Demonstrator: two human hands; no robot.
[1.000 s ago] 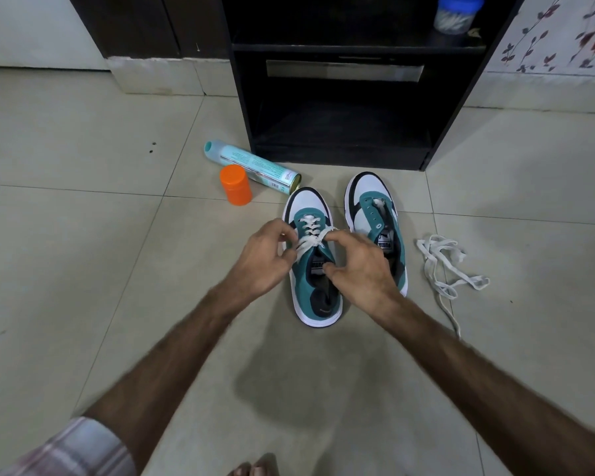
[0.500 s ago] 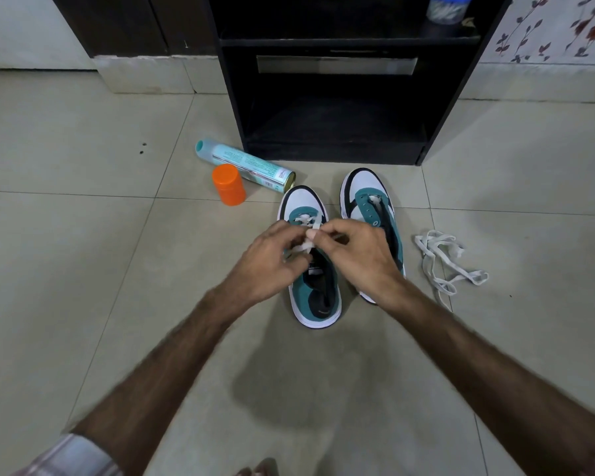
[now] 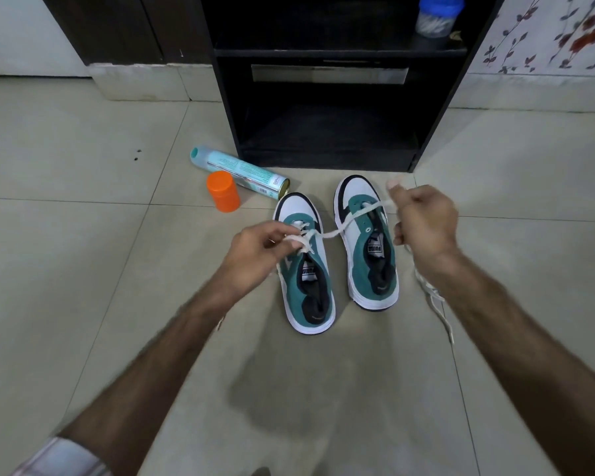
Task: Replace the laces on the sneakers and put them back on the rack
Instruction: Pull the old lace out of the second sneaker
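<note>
Two teal, white and black sneakers stand side by side on the tiled floor, toes toward the rack. The left sneaker (image 3: 306,269) has a white lace (image 3: 337,230) threaded through its front eyelets. My left hand (image 3: 258,252) pinches one end of that lace beside the shoe's tongue. My right hand (image 3: 423,221) grips the other end and holds it stretched out to the right, above the right sneaker (image 3: 368,245), which shows bare eyelets. A second loose white lace (image 3: 433,297) lies on the floor, partly hidden behind my right forearm.
The black rack (image 3: 327,108) stands just beyond the sneakers, its lower shelf dark and open. A clear jar with a blue lid (image 3: 435,15) sits on the upper shelf. A teal spray can (image 3: 237,170) lies on the floor next to an orange cap (image 3: 223,191).
My hands were together over the left sneaker's eyelets. My right hand has since pulled away to the right, drawing the lace taut across the right sneaker. My left hand stayed by the left sneaker.
</note>
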